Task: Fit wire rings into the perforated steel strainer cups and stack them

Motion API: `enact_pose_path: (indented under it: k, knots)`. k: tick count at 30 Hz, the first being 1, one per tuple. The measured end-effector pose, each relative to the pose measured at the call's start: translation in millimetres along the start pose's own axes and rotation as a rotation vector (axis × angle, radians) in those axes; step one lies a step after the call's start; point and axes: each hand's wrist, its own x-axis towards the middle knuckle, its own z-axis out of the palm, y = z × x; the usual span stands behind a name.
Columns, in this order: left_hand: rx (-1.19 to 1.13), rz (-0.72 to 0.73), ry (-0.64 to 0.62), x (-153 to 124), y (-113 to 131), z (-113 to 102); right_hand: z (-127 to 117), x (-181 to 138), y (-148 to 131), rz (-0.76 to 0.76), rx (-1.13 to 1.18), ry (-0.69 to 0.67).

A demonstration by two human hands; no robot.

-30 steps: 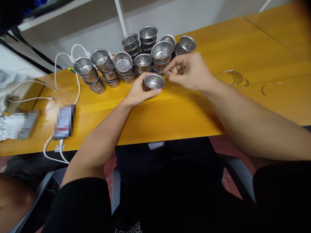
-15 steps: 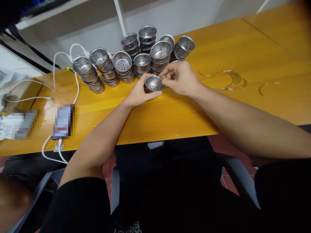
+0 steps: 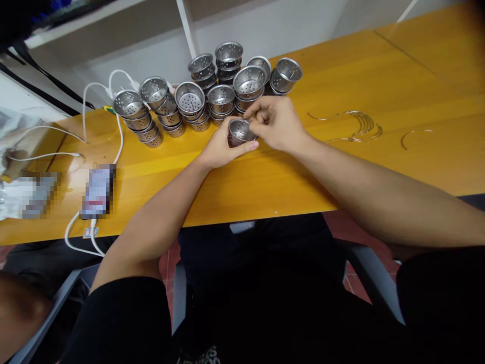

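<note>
My left hand (image 3: 220, 147) is wrapped round a perforated metal strainer cup (image 3: 238, 132), thumb along its near side. The cup is held just over the table, its opening facing up and tilted a little. My right hand (image 3: 279, 124) is closed in a pinch at the cup's right rim; whatever lies between its fingertips is too small to make out. Just behind the hands stand several stacks of similar strainer cups (image 3: 190, 98). To the right of my right forearm lie several thin curved metal wires (image 3: 362, 124), and one more curved wire (image 3: 409, 135) lies apart.
A phone (image 3: 99, 189) on a white charging cable (image 3: 120, 136) lies on the wooden table (image 3: 242, 194) at the left. Farther left is a clear plastic bag (image 3: 9, 197). A shelf upright (image 3: 185, 28) and a pale wall rise behind the stacks. Another person's limb (image 3: 20, 313) shows at lower left.
The held strainer cup has shifted slightly right and tilted, with my left hand moving along. My right hand's fingertips have moved a little left over its rim.
</note>
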Motion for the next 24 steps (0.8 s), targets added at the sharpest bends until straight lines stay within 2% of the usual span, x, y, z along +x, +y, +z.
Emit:
enact_pose_path:
  k: [3,7,10,17,24]
  knots:
    - [-0.02,-0.028,0.023,0.5,4.0,-5.2,-9.4,2.1,-4.9,-0.014,0.088,-0.081]
    - [-0.052,-0.044,0.02,0.0,9.4,-13.6,-28.4,4.6,-7.6,-0.034,0.224,-0.366]
    - [-0.042,-0.041,0.014,-0.2,11.1,-14.6,-35.6,5.0,-6.0,-0.02,0.275,-0.46]
    - [-0.045,0.005,-0.011,-0.6,4.5,-4.0,-31.3,5.8,-6.2,0.03,0.256,-0.277]
    - [-0.018,-0.001,0.012,-0.5,-3.2,-4.2,-29.1,5.8,-4.2,0.033,0.221,-0.196]
